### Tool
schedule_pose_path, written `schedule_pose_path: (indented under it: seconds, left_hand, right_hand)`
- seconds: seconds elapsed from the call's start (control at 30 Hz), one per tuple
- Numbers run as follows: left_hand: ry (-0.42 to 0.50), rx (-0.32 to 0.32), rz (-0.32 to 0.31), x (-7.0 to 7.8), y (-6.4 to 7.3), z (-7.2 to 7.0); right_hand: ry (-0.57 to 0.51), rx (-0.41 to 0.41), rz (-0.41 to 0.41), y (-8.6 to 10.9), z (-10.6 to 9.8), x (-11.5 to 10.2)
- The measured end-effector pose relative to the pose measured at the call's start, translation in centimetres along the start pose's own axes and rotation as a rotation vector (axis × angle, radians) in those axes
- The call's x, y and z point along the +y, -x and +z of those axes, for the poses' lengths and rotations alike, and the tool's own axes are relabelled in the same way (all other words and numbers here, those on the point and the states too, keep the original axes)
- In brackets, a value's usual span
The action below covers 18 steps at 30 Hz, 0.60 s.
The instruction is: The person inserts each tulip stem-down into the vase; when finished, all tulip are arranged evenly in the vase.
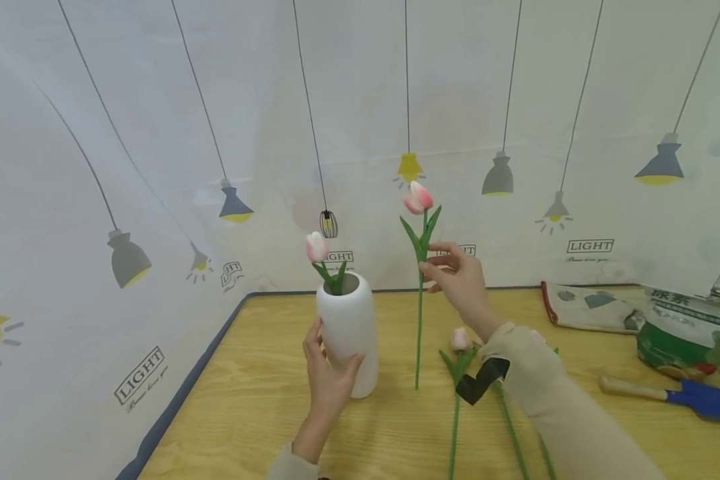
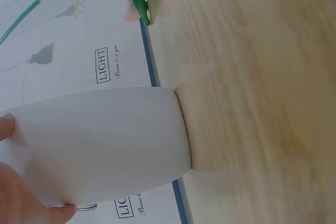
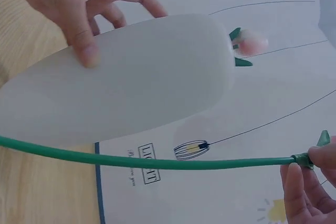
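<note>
My left hand [image 1: 329, 381] grips the lower side of a white vase [image 1: 351, 323], fingers on one side and thumb on the other. The vase stands upright on the wooden table, and one pale pink tulip [image 1: 317, 247] pokes out of its mouth. To the right of the vase, my right hand [image 1: 461, 285] pinches a pink-and-white tulip [image 1: 421, 199] just below its leaves. This tulip is upright, its long green stem [image 3: 157, 163] hanging down beside the vase. In the right wrist view the stem passes in front of the vase.
Several tulips [image 1: 461, 340] lie on the table [image 1: 234, 413] beneath my right forearm, partly hidden by it. Farther right are a blue trowel [image 1: 705, 400] with a wooden handle, a green-and-white bag [image 1: 684, 333] and a folded patterned cloth [image 1: 594, 308]. A lamp-print sheet [image 1: 360, 120] hangs behind.
</note>
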<state>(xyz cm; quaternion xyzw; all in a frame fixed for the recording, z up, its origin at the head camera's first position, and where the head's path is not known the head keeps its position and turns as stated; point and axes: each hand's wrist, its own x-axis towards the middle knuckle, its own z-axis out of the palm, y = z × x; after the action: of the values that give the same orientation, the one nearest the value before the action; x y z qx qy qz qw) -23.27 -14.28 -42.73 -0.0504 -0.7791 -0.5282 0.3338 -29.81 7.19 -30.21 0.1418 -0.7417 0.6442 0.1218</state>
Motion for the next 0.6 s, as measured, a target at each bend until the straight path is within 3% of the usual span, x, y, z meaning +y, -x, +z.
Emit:
schedule_pose_path:
  seconds: [0.4,0.6]
  left_hand:
    - [-0.003,-0.014,-0.004,-0.2,0.0,0.0]
    - [0.0,-0.022,-0.019,0.0,0.0,-0.2]
  right_hand:
    - [-0.191,0.046,-0.166,-2.2,-2.1,-7.2]
    - [-0.23,0.066,-0.256,-2.4,-2.5,-10.4]
